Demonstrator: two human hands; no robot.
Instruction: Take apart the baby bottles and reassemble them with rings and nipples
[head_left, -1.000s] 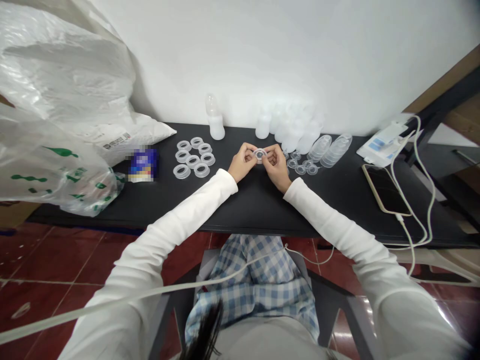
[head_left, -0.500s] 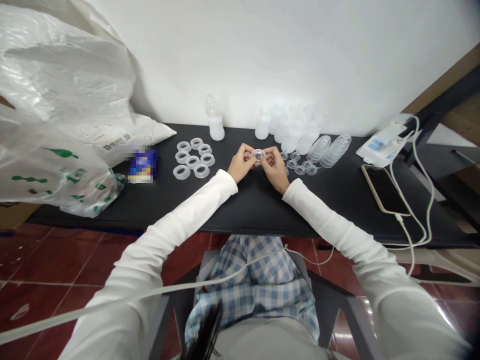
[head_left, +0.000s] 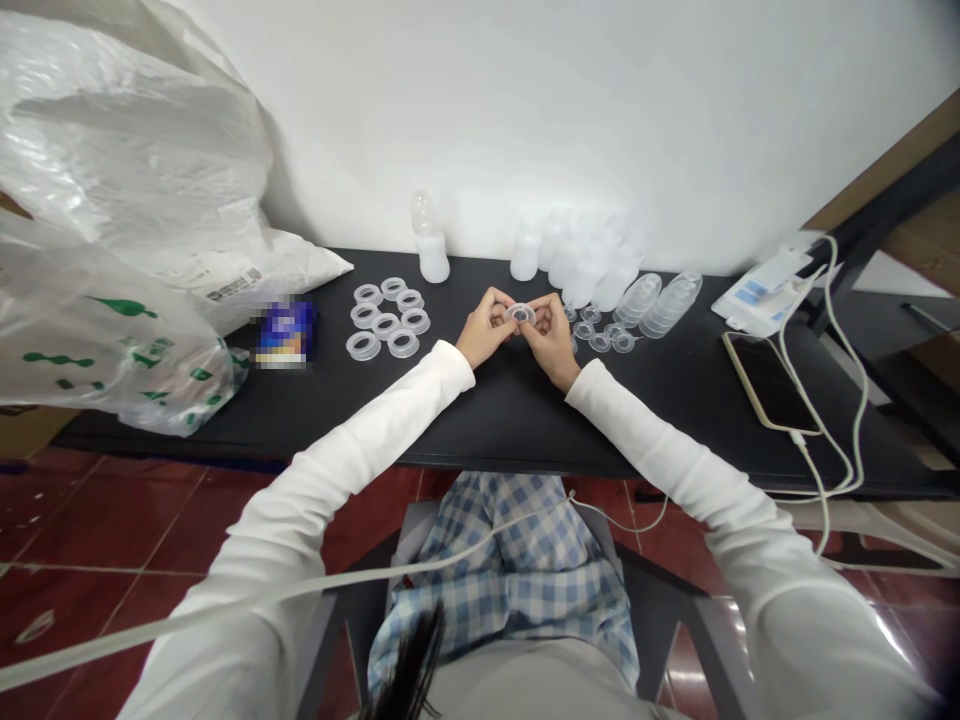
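My left hand [head_left: 485, 328] and my right hand [head_left: 551, 337] meet above the black table [head_left: 480, 420], fingers pinched from both sides on one small clear plastic ring part [head_left: 519, 314]. Left of my hands lie several white plastic rings [head_left: 386, 316] in a loose cluster. Right of my hands lie several small clear teat-like pieces [head_left: 600, 331] and two stacks of clear caps [head_left: 660, 299]. A capped bottle [head_left: 429, 243] and several white bottles [head_left: 577, 255] stand along the wall.
Large plastic bags [head_left: 112, 230] cover the table's left end, with a blue packet [head_left: 283, 333] beside them. A phone [head_left: 763, 380] on a white cable [head_left: 825, 400] and a white box [head_left: 761, 295] lie at the right. The wall closes the back.
Both hands stay together on the ring part, with only small finger movements turning it. Nothing else on the table has moved.
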